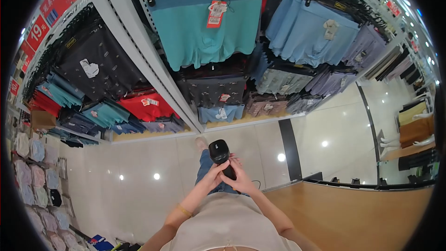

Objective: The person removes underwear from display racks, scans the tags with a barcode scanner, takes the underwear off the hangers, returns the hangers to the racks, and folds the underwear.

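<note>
In front of my waist I hold a black handheld barcode scanner (219,150), its wide head tilted up and away from me. My left hand (213,176) is wrapped round the handle from the left, the thumb lying along it. From the other side my right hand (241,179) closes on the same handle, so both hands touch the scanner and partly hide its grip. A dark thin cable shows beside my right wrist; where it leads I cannot tell.
Racks of hanging shorts stand ahead, with teal shorts (206,32), light blue shorts (309,30) and dark patterned shorts (100,62). A wooden counter (344,214) lies at my right. Packaged goods hang on the left wall, and a mannequin display (413,132) stands far right.
</note>
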Action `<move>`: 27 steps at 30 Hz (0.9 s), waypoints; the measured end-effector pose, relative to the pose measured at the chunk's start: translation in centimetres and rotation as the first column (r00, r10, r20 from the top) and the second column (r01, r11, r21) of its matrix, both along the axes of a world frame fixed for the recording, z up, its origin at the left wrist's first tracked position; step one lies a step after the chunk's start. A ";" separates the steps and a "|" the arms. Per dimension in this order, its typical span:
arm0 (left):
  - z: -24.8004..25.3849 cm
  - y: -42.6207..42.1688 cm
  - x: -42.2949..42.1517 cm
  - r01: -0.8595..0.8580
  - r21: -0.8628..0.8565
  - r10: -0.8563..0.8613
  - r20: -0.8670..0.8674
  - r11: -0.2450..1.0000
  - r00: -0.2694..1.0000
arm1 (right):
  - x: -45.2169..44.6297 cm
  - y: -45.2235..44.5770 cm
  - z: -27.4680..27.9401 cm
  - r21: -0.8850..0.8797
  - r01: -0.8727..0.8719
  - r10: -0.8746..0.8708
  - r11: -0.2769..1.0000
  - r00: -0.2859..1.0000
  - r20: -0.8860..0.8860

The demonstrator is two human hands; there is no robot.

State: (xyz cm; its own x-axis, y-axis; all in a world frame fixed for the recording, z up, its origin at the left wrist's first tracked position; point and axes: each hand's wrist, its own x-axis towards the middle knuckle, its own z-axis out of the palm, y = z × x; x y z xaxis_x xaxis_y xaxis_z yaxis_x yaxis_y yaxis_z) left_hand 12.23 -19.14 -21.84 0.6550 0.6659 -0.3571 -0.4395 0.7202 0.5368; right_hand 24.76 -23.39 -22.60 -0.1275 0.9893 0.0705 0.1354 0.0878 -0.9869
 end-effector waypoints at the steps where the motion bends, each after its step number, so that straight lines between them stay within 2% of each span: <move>1: -0.6 -0.4 0.0 -0.042 -0.094 0.043 0.008 0.995 0.999 | 0.2 -0.2 0.9 -0.017 -0.062 0.063 0.998 0.997 0.043; 4: -2.1 -1.1 -0.5 -0.101 -0.251 0.120 0.059 0.963 0.991 | 0.4 -1.2 0.8 0.009 -0.124 0.123 0.992 0.992 0.040; 5: -3.3 -1.2 -1.0 -0.141 -0.248 0.157 0.045 0.958 0.987 | 0.5 -1.4 0.0 0.049 -0.120 0.109 0.992 0.977 0.183; 8: -5.3 -1.3 -3.6 -0.229 -0.291 0.226 -0.043 0.929 0.973 | 1.2 -0.7 0.4 -0.094 -0.290 0.293 0.952 0.956 0.016; 13: -3.3 -1.0 -5.4 -0.354 -0.214 0.325 -0.159 0.910 0.932 | 1.0 0.8 1.9 -0.148 -0.275 0.284 0.950 0.958 0.038; 16: -3.6 -0.9 -5.9 -0.383 -0.187 0.365 -0.125 0.904 0.923 | 0.3 1.1 1.4 -0.209 -0.289 0.308 0.934 0.949 0.070; 19: -3.9 -1.2 -5.7 -0.429 -0.244 0.421 -0.088 0.870 0.903 | 0.3 1.2 0.5 -0.180 -0.307 0.323 0.935 0.944 0.063; 22: -4.2 -1.9 -5.4 -0.451 -0.314 0.455 -0.066 0.835 0.888 | 3.9 5.0 -2.7 -0.319 -0.302 0.317 0.898 0.948 -0.004; 24: -4.3 -2.3 -5.3 -0.458 -0.341 0.461 -0.078 0.821 0.884 | 7.7 9.9 -4.9 -0.116 -0.015 0.052 0.993 0.945 0.324; 25: -4.4 -2.5 -5.3 -0.457 -0.346 0.457 -0.088 0.819 0.885 | 9.6 12.5 -4.1 -0.008 0.114 -0.101 0.993 0.915 0.391; 26: -4.6 -2.7 -5.3 -0.459 -0.351 0.455 -0.098 0.817 0.885 | 11.9 15.5 -3.5 0.205 0.130 -0.201 0.970 0.904 0.378; 27: -4.8 -2.8 -5.4 -0.461 -0.352 0.452 -0.114 0.815 0.885 | 14.6 19.3 -4.7 0.404 0.173 -0.367 0.898 0.802 0.471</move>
State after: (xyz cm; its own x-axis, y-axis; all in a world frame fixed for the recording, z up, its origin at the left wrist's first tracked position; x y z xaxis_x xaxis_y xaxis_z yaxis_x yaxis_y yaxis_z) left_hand 6.85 -21.96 -26.69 0.2964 0.7083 -0.6407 -0.7566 0.5835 0.2951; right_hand 39.34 -4.04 -27.35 0.0288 0.9181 0.3953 0.6874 0.2689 -0.6747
